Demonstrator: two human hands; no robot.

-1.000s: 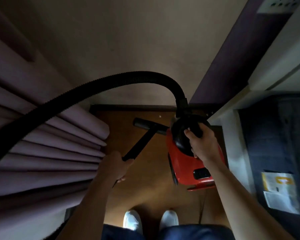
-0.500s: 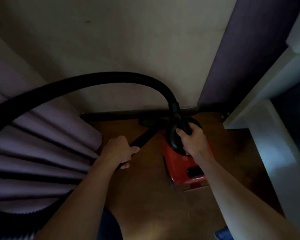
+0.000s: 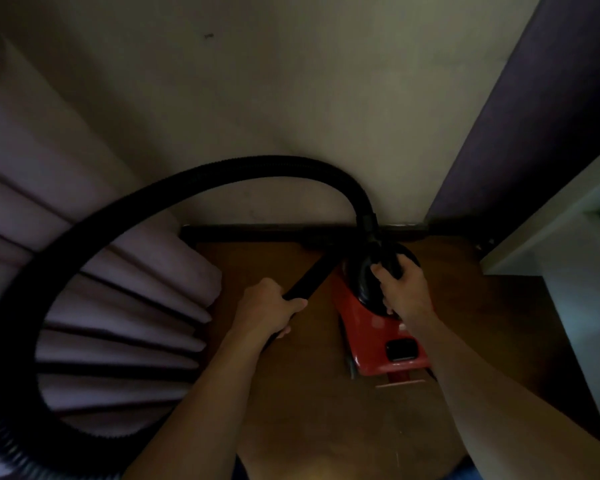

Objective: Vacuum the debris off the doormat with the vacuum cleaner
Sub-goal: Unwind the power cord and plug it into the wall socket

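Vacuum cleaner (image 3: pixel 378 341): we see it on the wood floor (image 3: pixel 326 417), near the wall.
Left hand (image 3: pixel 269 308): clamped on our wand (image 3: pixel 310 275).
Right hand (image 3: pixel 404 292): closed around its black handle (image 3: pixel 390 261).
Hose (image 3: pixel 125 209): loops left past curtain (image 3: pixel 111 327).

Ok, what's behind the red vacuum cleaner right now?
Behind the red vacuum cleaner: the dark floor nozzle against the baseboard, then wall. The right hand covers its handle; no doormat shows.

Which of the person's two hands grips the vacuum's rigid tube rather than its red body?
The left hand: it wraps the black tube, while the right hand holds the handle atop the red vacuum cleaner.
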